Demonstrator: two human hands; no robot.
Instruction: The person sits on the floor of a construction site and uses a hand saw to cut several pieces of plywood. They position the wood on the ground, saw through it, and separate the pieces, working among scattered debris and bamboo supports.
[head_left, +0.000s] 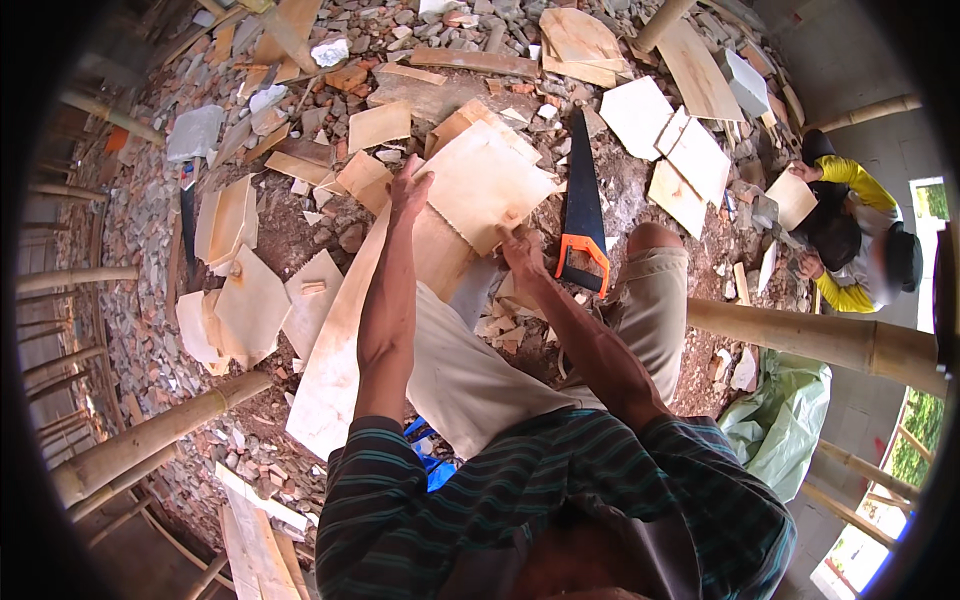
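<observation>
A pale plywood piece with a jagged left edge lies tilted over other boards in front of me. My left hand is closed on its upper left edge, fingers toward the far side. At its near right corner, beside a brown knot, my right hand pinches the wood. Underneath runs a long plywood board, reaching down past my left forearm. A handsaw with a dark blade and orange handle rests on the ground just right of the piece, touched by neither hand.
Cut plywood pieces lie at left and more boards at right, over brick rubble. A second saw lies far left. Bamboo poles cross both sides. At right, a co-worker in yellow sleeves holds a board near a green tarp.
</observation>
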